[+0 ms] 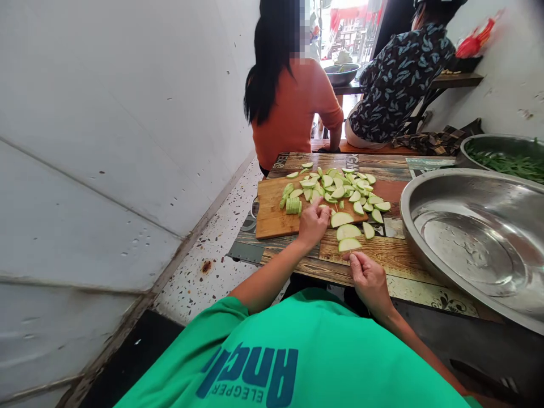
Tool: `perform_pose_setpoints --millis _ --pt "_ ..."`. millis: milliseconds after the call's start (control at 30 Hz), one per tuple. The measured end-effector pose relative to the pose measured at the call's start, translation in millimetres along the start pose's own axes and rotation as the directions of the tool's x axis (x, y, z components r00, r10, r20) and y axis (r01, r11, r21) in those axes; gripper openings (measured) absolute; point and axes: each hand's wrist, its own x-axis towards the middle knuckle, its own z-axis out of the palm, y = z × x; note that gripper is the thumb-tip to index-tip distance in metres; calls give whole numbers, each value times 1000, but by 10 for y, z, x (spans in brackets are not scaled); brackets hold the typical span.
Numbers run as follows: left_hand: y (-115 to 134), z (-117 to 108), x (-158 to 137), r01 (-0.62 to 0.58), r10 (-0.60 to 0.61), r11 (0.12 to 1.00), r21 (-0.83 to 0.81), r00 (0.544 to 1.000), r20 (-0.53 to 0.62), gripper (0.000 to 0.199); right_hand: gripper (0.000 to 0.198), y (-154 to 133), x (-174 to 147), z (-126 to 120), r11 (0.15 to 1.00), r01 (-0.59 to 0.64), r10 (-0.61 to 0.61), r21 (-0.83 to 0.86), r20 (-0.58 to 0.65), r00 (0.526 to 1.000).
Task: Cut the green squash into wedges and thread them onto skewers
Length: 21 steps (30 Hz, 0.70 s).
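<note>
My right hand [369, 279] is closed in a pinch on the lower end of a thin wooden skewer. Several pale green-edged zucchini slices [348, 232] line up along the skewer, over the front of the table. At the near edge of the cutting board [272, 221], my left hand [313, 226] reaches in among loose slices with index finger and thumb apart. Whether its fingertips touch a slice is hard to see. A heap of half-round zucchini slices [338, 192] spreads over the board and onto the table. One neat stack of slices [293, 206] stands left of the heap.
A large steel basin [425, 226] stands at the table's right, with a basin of green leaves [505, 158] behind it. A person in an orange top [293, 107] and another in a patterned shirt [402, 85] sit beyond the table. A white wall [106, 141] runs along the left.
</note>
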Motion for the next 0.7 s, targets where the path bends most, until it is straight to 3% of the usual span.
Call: perform_pose_setpoints --millis 100,167,267,400,500,567,633,700 --pt "67 -48 218 -272 300 886 375 954 -16 25 36 45 1 -25 1000 -22 22 -1 -15 1000" --pt "77 -30 360 -321 386 767 555 922 -1 29 37 67 -16 -25 1000 -28 28 2 -13 1000" --pt "66 45 525 -301 400 639 708 916 28 28 38 87 -36 -31 1000 -30 30 5 -8 1000" --pt "135 89 614 -215 337 588 779 941 5 28 38 100 -40 -63 1000 -26 26 7 -17 1000" --pt "285 18 568 -209 335 617 759 942 -13 26 37 94 -52 -72 1000 -8 9 18 -18 1000" --pt "384 -59 486 -203 288 721 662 957 -20 21 37 74 -70 -61 999 9 -9 36 2 1000" --pt "450 -137 382 -103 119 885 454 993 -7 17 36 44 -95 -38 998 29 -31 58 27 999" --pt "472 -208 281 91 -104 975 203 993 56 13 35 8 -121 -8 996 53 -57 67 51 997"
